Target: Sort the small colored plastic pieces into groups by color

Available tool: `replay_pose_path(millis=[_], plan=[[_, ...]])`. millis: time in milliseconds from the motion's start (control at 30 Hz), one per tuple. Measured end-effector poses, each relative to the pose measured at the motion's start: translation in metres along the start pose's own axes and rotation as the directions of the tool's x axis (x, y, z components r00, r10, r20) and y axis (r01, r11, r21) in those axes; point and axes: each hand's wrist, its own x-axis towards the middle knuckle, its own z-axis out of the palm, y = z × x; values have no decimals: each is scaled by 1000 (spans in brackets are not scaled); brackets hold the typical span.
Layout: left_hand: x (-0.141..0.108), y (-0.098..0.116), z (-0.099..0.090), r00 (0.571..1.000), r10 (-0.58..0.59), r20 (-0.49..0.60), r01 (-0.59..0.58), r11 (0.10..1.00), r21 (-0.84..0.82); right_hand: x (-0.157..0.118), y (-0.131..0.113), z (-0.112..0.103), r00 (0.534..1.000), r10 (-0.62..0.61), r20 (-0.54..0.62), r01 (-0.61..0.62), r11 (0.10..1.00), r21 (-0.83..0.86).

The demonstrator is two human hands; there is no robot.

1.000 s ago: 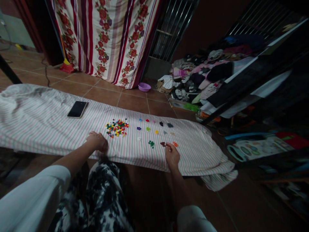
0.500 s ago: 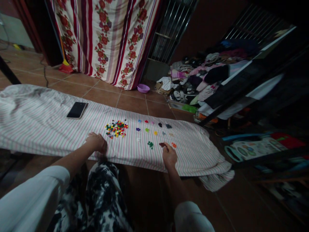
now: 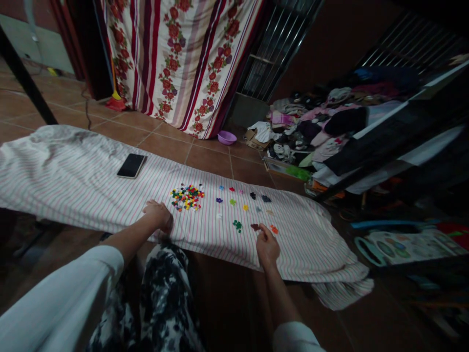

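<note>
Striped sheet (image 3: pixel 91 190): is spreading across mid-view, bunching between 4 and 5 o'clock.
Curtain (image 3: pixel 183 63): is hanging beyond it, 11 o'clock.
Left hand (image 3: pixel 159 216): is resting near the sheet's near edge, 8 o'clock from the bead pile (image 3: pixel 187 198); can't tell if fingers are spread or pressed together.
Right hand (image 3: pixel 268 247): is pointing its index finger right at the brown beads (image 3: pixel 254 227); thumb unclear, can't tell if it's pinching one.
Pile: mixed colours, is lying loose.
Phone (image 3: pixel 132 166): is lying 10 o'clock from the pile.
Green beads (image 3: pixel 237 225): are sitting 9 o'clock from the brown.
Brown beads: are lying 11 o'clock from the right hand.
Orange beads (image 3: pixel 274 229): are sitting 3 o'clock from the brown.
</note>
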Motion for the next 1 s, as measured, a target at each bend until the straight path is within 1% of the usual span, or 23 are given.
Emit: replay_pose_path(millis=[100, 200, 300, 400, 500, 567, 633, 733, 800, 867, 900, 933, 967, 1000], plan=[[-4, 5, -7, 994, -73, 87, 71, 997, 21, 1, 2, 1, 1000, -10, 0, 10, 1000, -3], [-8, 8, -13, 990, -96, 107, 92, 995, 41, 4, 3, 0, 1000, -17, 13, 17, 1000, 8], [-11, 11, -16, 985, -122, 126, 113, 991, 77, 6, 5, -1, 998, -38, 41, 35, 998, 56], [-11, 13, -17, 982, -139, 126, 130, 989, 75, 8, 8, -3, 994, -62, 90, 51, 991, 125], [-8, 14, -15, 977, -184, 106, 179, 982, 56, 10, 10, -4, 991, -60, 118, 37, 982, 184], [-5, 15, -12, 977, -189, 103, 185, 982, 41, 11, 10, -5, 994, -48, 100, 25, 976, 217], [-2, 15, -8, 978, -186, 94, 183, 982, 36, 10, 5, -8, 999, -15, 41, 4, 971, 239], [1, 15, -5, 984, -162, 78, 161, 987, 19, 6, -17, -14, 998, 14, -57, -1, 977, 213], [2, 15, -4, 985, -146, 94, 144, 989, 30, -1, -42, -15, 998, -49, -49, 57, 982, 183], [3, 14, -4, 984, -141, 105, 140, 990, 24, -10, -74, -11, 989, -142, 44, 129, 965, 228], [2, 14, -4, 985, -140, 100, 140, 990, 4, -16, -91, -7, 973, -199, 114, 163, 950, 266], [2, 13, -4, 987, -137, 88, 139, 990, -19, -22, -108, -1, 942, -271, 197, 205, 932, 300], [2, 13, -4, 989, -132, 73, 135, 990, -35, -28, -124, 7, 898, -352, 264, 259, 908, 330], [1, 12, -3, 990, -124, 64, 127, 991, -41, -35, -141, 14, 860, -415, 297, 304, 884, 354]])
